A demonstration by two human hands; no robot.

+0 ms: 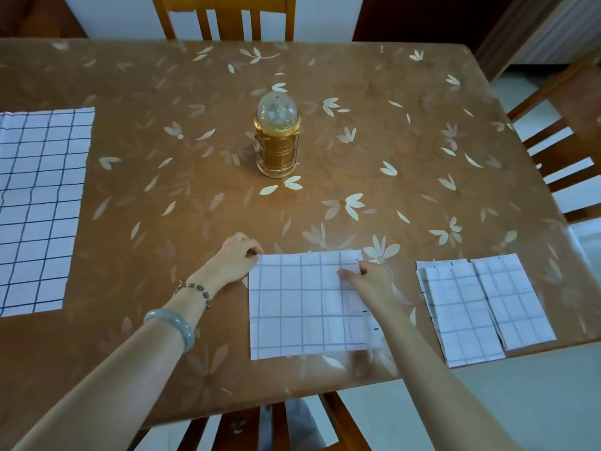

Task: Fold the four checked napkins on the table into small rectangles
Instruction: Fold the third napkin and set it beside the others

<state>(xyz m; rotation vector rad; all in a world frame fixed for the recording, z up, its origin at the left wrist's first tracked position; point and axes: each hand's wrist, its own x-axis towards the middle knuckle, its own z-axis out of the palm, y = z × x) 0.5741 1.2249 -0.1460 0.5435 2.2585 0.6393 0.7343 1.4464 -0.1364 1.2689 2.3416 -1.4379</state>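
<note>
A white checked napkin [299, 307], folded into a square, lies flat near the table's front edge. My left hand [235, 258] pinches its far left corner. My right hand [367, 281] grips its far right corner, thumb on top of the cloth. To the right lie two folded napkins side by side: one small rectangle [461, 317] that overlaps the table's front edge and another [514, 301] beside it. An unfolded napkin [39, 203] with dark lines lies spread flat at the left edge of the table.
A gold lantern with a clear dome [277, 141] stands upright mid-table. The table [390, 151] has a brown flowered cover. Wooden chairs stand at the far side [224, 17], the right [566, 131] and the near side [292, 424].
</note>
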